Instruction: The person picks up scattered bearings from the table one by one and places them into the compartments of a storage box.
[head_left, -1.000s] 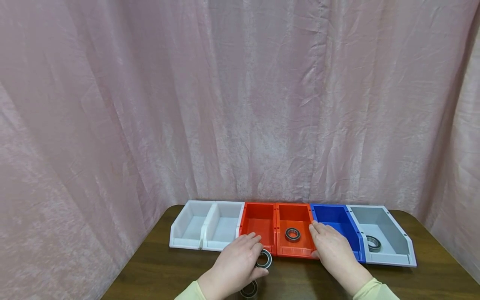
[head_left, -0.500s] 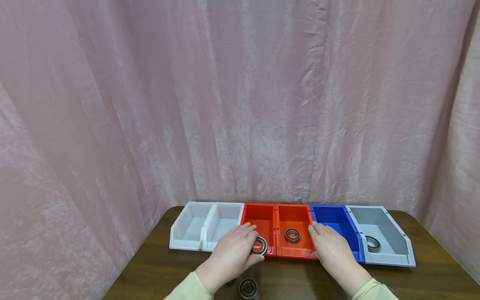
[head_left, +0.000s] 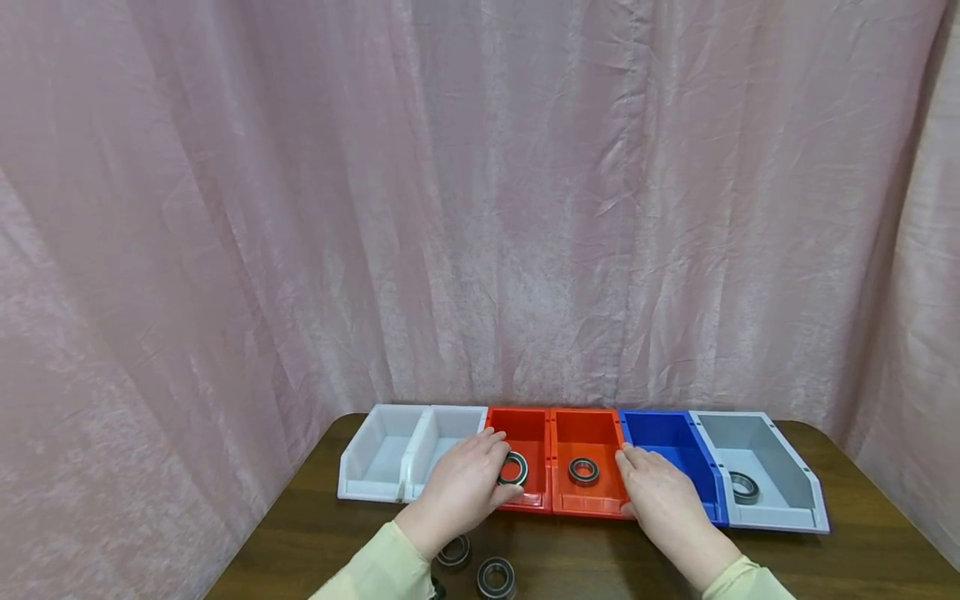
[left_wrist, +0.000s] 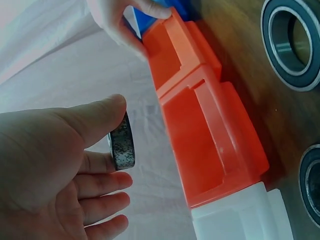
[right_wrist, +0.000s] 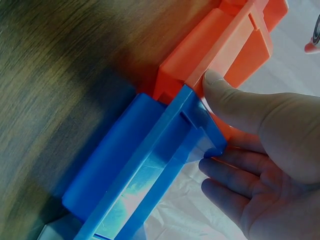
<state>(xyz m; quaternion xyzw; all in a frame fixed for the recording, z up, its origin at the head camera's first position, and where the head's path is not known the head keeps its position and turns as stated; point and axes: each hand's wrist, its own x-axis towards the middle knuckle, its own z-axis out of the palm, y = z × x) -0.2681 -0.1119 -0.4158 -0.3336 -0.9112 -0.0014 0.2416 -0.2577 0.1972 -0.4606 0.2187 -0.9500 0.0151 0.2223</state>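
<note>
Left hand (head_left: 463, 483) pinched a bearing (left_wrist: 124, 146) raised over the left red bin (head_left: 527, 428), right hand (head_left: 663, 493) rested, fingers extended, where the orange bin (head_left: 588, 428) met the blue bin (head_left: 657, 428); narrow pinch might have let the bearing slip and drop short.

The left hand (head_left: 465, 475) pinches 1 black-and-silver bearing (left_wrist: 123, 146), tilted, seemingly over the left red bin (head_left: 528, 432).

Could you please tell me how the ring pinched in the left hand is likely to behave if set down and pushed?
The ring looks metallic, so it is probably stiff and fairly heavy for its size. Its round outer edge suggests it could roll if stood up. Laid down, its flat side should make it slide rather than tip.
</note>
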